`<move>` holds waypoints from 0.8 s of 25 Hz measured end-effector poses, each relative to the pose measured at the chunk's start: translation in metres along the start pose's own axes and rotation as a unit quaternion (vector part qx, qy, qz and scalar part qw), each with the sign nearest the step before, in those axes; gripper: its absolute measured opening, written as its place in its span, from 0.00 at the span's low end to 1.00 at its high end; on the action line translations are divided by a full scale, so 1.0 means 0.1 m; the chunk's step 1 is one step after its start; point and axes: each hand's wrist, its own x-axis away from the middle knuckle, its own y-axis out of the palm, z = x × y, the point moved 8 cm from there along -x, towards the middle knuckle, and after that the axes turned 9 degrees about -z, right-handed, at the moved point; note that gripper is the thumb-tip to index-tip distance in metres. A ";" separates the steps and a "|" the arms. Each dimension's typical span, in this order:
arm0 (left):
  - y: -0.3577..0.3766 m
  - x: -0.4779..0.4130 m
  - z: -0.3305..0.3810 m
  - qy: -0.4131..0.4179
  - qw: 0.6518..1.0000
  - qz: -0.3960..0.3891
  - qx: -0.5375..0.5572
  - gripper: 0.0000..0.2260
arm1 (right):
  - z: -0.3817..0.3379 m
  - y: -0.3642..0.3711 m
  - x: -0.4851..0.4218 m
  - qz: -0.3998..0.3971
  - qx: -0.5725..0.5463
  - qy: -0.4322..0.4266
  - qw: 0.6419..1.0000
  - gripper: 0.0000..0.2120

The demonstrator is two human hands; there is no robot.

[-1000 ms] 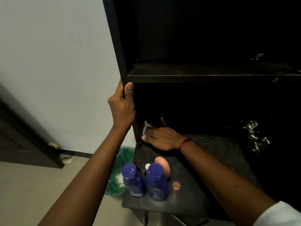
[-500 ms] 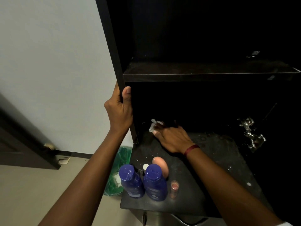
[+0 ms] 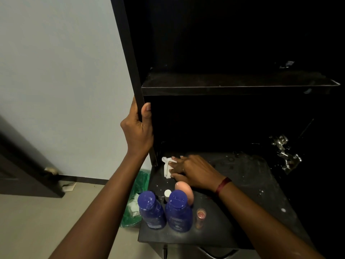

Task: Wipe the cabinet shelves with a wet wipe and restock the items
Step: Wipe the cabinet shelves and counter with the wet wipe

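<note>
While my left hand (image 3: 138,133) curls tight around the front edge of the cabinet's side panel (image 3: 128,53), thumb on the inner face, my right hand (image 3: 196,171) lies nearly flat, its fingers (image 3: 176,166) straight and pressing the white wet wipe (image 3: 166,170) onto the lower shelf (image 3: 252,184) at its far left corner. Two blue bottles (image 3: 152,210) stand near the shelf's front left edge.

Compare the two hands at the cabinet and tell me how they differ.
The left hand is raised and upright, with its fingers curled round the edge of the cabinet side panel. The right hand lies low and flat, pressing the wet wipe onto the lower shelf. The right wrist wears a dark red band, while the left wrist is bare. Both hands touch the cabinet.
</note>
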 end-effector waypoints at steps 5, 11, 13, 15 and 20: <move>-0.01 -0.01 -0.03 0.007 1.000 0.004 -0.008 0.35 | 0.01 0.04 0.00 0.038 -0.002 -0.020 0.999 0.20; 0.00 0.00 -0.02 0.013 1.000 0.010 -0.010 0.35 | 0.56 -0.09 0.08 0.039 0.109 0.155 0.981 0.25; 0.01 0.03 -0.02 0.013 1.000 0.010 -0.018 0.33 | 0.50 -0.05 0.18 0.032 0.092 0.161 0.982 0.28; 0.02 0.07 -0.04 0.012 1.000 0.011 -0.020 0.33 | 0.32 -0.02 0.29 0.029 0.070 0.131 0.988 0.32; 0.04 0.09 -0.10 0.008 1.000 0.013 -0.027 0.34 | 0.07 0.06 0.46 0.035 0.083 0.066 0.994 0.26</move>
